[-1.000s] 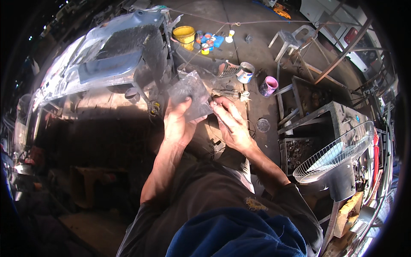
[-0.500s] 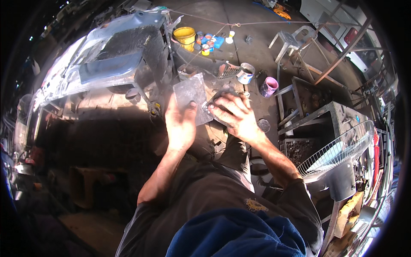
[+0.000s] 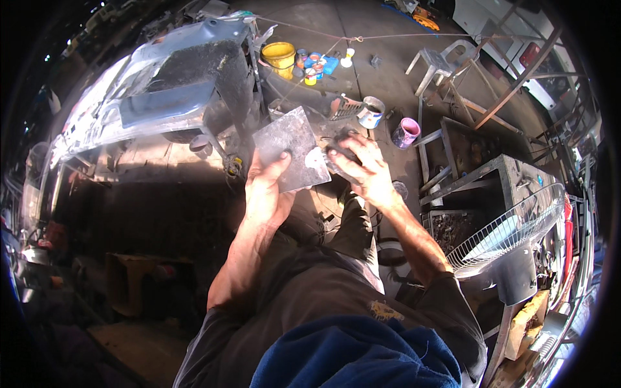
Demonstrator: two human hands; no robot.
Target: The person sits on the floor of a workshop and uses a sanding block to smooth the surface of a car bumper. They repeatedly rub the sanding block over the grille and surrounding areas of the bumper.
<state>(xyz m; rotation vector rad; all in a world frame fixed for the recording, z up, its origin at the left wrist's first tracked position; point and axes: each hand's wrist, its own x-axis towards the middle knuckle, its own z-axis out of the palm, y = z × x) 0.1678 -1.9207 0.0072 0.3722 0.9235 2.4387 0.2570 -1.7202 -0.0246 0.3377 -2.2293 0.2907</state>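
Observation:
A flat, square grey plate, scuffed and dusty, lies tilted in front of me. My left hand grips it from the near left side, thumb on top and the other fingers hidden underneath. A whitish smear of paste sits on the plate's right part. Just right of that edge, my right hand has its fingers closed around a dark, flat scraper-like tool, whose edge is close to the paste. Whether the tool touches the plate I cannot tell.
Left stands a bench with a grey-blue panel. Beyond my hands are a yellow bucket, an open can and a pink-rimmed pot. On the right are a metal-framed table and a fan. A cord crosses the far side.
The plate has turned and tipped flatter, showing more of its face and the paste. My right hand with the dark tool has shifted slightly right, off the plate's edge.

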